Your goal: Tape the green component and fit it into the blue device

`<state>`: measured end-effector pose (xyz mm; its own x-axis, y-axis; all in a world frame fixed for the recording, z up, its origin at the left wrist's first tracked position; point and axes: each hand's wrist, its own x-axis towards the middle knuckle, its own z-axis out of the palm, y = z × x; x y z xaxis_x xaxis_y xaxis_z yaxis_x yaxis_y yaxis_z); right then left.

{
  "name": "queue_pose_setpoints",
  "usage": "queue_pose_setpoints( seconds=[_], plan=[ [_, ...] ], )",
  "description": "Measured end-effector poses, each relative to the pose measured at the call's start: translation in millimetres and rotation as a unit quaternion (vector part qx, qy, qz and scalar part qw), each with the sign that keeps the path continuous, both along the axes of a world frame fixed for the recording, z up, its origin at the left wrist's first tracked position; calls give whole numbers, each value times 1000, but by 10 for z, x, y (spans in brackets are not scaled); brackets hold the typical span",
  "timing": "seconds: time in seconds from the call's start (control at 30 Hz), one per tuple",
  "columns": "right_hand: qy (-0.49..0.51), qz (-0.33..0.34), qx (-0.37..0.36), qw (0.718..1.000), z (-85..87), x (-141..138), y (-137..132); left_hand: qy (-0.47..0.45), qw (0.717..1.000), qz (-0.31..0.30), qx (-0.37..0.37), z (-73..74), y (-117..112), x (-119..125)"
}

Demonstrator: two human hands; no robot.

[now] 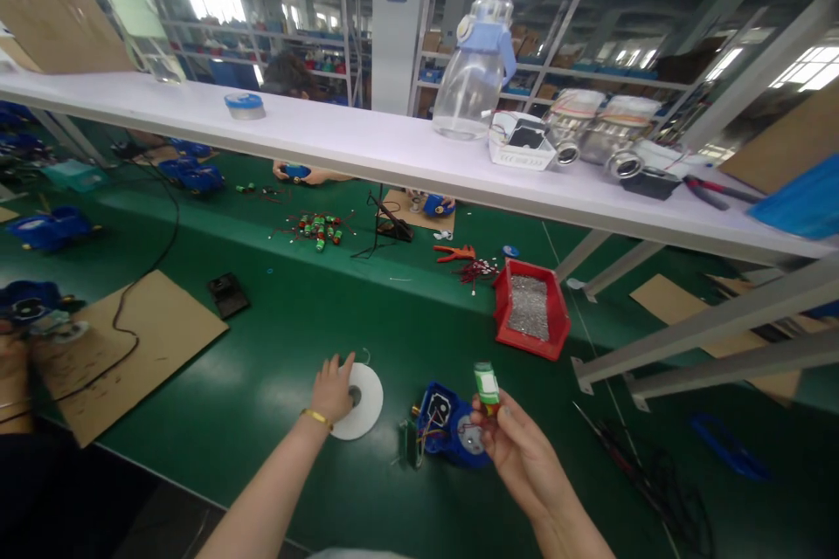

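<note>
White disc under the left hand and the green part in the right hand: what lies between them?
In the head view, a blue plastic housing lies between the white disc and the green part.

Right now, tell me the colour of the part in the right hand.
The part in the right hand is green, head view.

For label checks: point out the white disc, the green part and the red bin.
white disc (372, 406): head view, its bare right rim.
green part (486, 383): head view, its green body.
red bin (502, 306): head view, its left wall.
</note>
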<state>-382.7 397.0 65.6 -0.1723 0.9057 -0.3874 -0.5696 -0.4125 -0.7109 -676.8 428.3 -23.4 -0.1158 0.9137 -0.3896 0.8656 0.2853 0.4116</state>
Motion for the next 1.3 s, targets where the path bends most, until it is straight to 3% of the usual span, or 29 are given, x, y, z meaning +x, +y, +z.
queue_pose_setpoints(
  seconds=[0.17, 0.27, 0.4, 0.47, 0.57, 0.67, 0.77, 0.87, 1.0, 1.17, 1.3],
  plan=[
    [18, 66, 21, 997, 265, -206, 7, -55, 998, -10, -5, 120, -295, 192],
    [17, 96, 35, 995, 378, -384, 117, -118, 993, -11, -29, 90, -499, 310],
    [12, 11, 20, 1000, 437, -500, 351, -312, 944, 80, -72, -119, -746, 507],
    [6, -39, 12, 999, 435, -476, 440, -367, 918, 109, -107, -235, -830, 653],
    [-9, -69, 15, 997, 405, -392, 488, -421, 888, 139, -120, -361, -863, 910],
    [-22, -66, 15, 997, 359, -326, 455, -454, 873, 168, -64, -422, -790, 1102],
    [-29, -57, 17, 998, 303, -280, 398, -452, 873, 185, -4, -433, -671, 1133],
    [-56, -44, 60, 996, 230, -205, 347, -422, 887, 178, 49, -381, -552, 1038],
    [-121, -12, 142, 982, 147, -72, 284, -401, 901, 125, 109, -184, -417, 922],
    [-180, 11, 154, 971, 164, 36, 244, -438, 883, 54, 159, 102, -274, 962],
    [-227, 35, 157, 961, 211, 92, 241, -456, 871, 32, 182, 239, -160, 1055]
  ],
)
